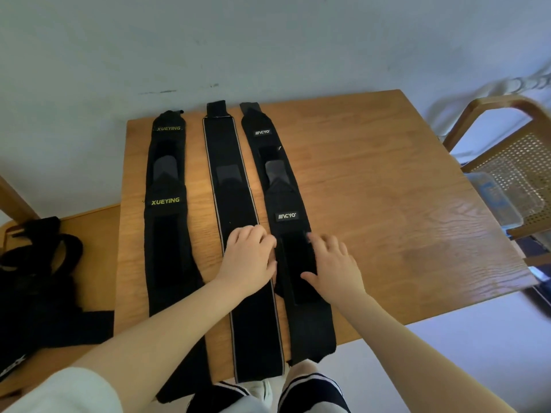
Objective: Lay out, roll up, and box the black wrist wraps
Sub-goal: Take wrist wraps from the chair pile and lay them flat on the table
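While both hands (250, 257) (334, 263) press flat, fingers open, on wraps (286, 204), black straps (38, 278) heaped left, chair (507, 162) right

Three black wrist wraps (226, 186) flat, unrolled, side by side lengthwise.

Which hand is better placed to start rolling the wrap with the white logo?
Probably the right hand: it rests flat on the white-logo wrap, while the left hand lies mostly on the grey-edged middle wrap.

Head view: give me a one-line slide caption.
Three black wrist wraps lie side by side on a wooden table; the left hand and right hand rest on the rightmost wrap.
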`<state>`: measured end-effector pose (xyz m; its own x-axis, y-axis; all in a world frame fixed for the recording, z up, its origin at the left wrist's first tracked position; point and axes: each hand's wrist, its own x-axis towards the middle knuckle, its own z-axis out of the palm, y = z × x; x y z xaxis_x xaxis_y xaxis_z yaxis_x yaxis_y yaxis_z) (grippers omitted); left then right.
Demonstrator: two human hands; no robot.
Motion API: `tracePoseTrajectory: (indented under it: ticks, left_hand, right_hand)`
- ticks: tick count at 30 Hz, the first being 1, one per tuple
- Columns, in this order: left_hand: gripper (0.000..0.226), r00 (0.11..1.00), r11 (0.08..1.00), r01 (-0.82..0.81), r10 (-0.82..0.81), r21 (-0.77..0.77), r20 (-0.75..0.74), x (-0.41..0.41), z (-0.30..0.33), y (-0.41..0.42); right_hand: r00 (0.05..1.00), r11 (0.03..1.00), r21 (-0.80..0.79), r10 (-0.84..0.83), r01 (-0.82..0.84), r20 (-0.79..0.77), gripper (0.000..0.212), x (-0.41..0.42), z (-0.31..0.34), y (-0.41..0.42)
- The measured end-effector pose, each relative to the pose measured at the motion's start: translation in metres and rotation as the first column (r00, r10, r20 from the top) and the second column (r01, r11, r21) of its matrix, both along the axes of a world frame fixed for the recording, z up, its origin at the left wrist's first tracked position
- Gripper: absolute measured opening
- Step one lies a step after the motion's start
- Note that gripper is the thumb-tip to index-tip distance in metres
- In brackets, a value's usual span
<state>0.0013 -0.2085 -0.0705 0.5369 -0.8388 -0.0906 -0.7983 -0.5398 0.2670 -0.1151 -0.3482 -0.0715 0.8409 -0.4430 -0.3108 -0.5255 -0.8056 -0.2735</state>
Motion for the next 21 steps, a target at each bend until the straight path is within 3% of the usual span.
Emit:
tracePoseTrajectory:
  ticks: [3, 5, 11, 14, 21]
  left_hand:
    - [0.090, 0.992, 0.977, 0.107, -0.093, 0.184, -0.084, 0.001, -0.005, -0.003]
    - [0.103, 0.992, 0.955, 0.123, -0.110, 0.271, -0.060, 0.001, -0.007, -0.007]
    - [0.105, 0.992, 0.938, 0.126, -0.129, 0.323, -0.011, 0.006, -0.009, -0.019]
    - [0.102, 0.986, 0.930, 0.163, -0.168, 0.330, -0.011, 0.012, -0.009, -0.021]
    - [0.099, 0.989, 0.917, 0.131, -0.146, 0.377, 0.012, 0.009, -0.010, -0.025]
  right_hand:
    - [0.917, 0.912, -0.096, 0.397, -0.399, -0.039, 0.081, 0.018, -0.002, -0.005]
    - [0.902, 0.897, -0.104, 0.421, -0.429, -0.090, 0.078, 0.039, -0.004, -0.011]
    - [0.940, 0.939, -0.064, 0.334, -0.339, -0.072, 0.063, 0.120, -0.013, -0.032]
    - [0.917, 0.923, -0.045, 0.373, -0.383, -0.141, 0.062, 0.130, -0.019, -0.040]
    - [0.907, 0.904, -0.102, 0.401, -0.414, -0.130, 0.064, 0.129, -0.027, -0.043]
